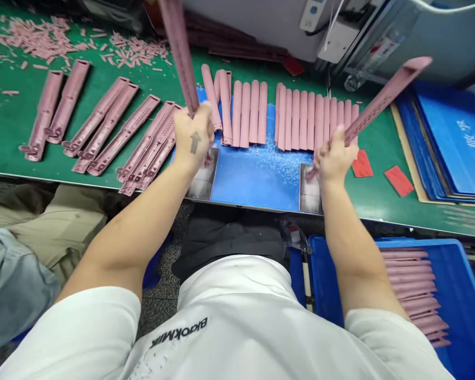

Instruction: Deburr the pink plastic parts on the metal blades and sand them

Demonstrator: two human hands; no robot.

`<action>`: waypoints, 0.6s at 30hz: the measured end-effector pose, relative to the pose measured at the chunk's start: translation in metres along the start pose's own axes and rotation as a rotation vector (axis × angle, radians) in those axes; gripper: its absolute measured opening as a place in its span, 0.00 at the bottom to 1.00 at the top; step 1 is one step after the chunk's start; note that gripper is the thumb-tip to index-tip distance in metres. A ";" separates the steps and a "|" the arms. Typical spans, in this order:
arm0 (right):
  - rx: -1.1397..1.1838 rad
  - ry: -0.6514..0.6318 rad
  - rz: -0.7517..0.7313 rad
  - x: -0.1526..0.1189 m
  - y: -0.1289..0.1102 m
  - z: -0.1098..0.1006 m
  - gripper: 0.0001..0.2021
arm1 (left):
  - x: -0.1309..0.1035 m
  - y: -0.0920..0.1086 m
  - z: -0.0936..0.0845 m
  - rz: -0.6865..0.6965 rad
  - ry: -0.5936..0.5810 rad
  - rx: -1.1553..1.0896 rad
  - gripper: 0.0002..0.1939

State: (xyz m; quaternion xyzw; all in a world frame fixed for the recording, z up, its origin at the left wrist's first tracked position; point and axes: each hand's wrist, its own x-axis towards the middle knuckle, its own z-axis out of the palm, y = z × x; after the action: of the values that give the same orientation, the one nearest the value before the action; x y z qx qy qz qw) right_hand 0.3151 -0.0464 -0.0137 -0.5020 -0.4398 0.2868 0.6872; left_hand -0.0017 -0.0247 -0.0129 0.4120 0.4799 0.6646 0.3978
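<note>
My left hand (193, 132) is closed around the lower part of a long pink plastic half-round shell (180, 53), which stands nearly upright. In my right hand (337, 155) I grip a second pink plastic shell (388, 95), tilted up to the right. Both hands are above dark grey pads (206, 182) at either side of a blue mat (253, 184). Behind them lies a row of similar pink shells (251, 113), rounded side up, with pale crumbs (277, 158) scattered in front. My fingers hide the gripped parts.
More pink shells (106, 121) lie hollow side up at the left, before a heap of pink scraps (39, 39). Red pieces (398, 181) and stacked blue sheets (455, 142) are at the right. A blue crate (455, 264) below holds shells. Another person's legs (63, 221) are at the left.
</note>
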 end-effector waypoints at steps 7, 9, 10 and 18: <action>-0.026 -0.196 -0.067 -0.039 -0.016 -0.025 0.37 | -0.037 0.010 -0.024 0.049 -0.182 -0.003 0.38; -0.042 -0.162 0.039 -0.035 -0.015 -0.020 0.37 | -0.027 0.007 -0.020 0.012 -0.130 0.044 0.37; -0.041 -0.099 0.059 -0.027 -0.012 -0.015 0.38 | -0.020 0.005 -0.014 0.041 -0.080 0.053 0.37; -0.029 -0.196 0.072 -0.044 -0.026 -0.030 0.39 | -0.046 0.009 -0.028 0.096 -0.211 0.056 0.38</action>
State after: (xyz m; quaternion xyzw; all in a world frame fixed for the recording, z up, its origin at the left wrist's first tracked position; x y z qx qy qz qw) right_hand 0.3209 -0.1044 -0.0068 -0.4970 -0.4906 0.3528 0.6228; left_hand -0.0127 -0.0779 -0.0172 0.5130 0.4334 0.6223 0.4021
